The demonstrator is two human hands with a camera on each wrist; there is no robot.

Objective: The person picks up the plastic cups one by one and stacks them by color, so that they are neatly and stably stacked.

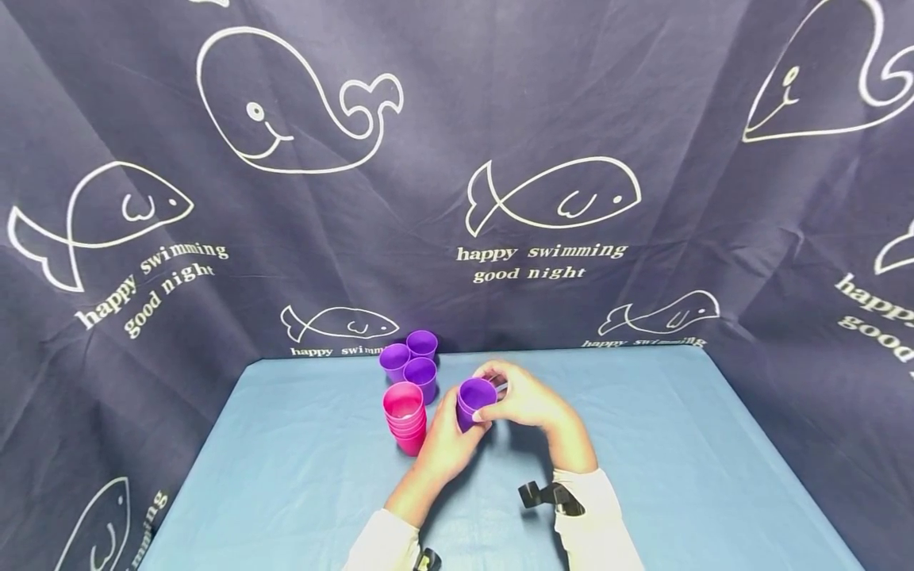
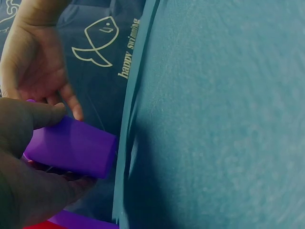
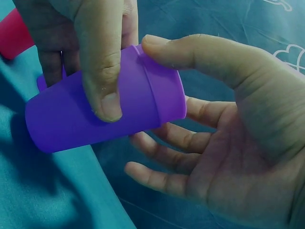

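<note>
Two nested purple cups (image 1: 477,394) are held over the table, mouths up. My left hand (image 1: 448,442) grips the outer cup (image 3: 71,117) round its side, with the thumb laid along the wall. From the other side my right hand (image 1: 527,399) pinches the rim of the inner cup (image 3: 164,90) between thumb and index finger, the other fingers spread below. A narrow band of the inner cup shows above the outer one. Left of my left hand stands a stack of pink cups (image 1: 405,403).
Behind the pink stack stand three purple cups: a left one (image 1: 395,361), a back one (image 1: 422,344) and a front one (image 1: 420,376). A blue cloth covers the table (image 1: 664,460). Dark fabric (image 1: 428,238) with white fish drawings hangs along the back and sides.
</note>
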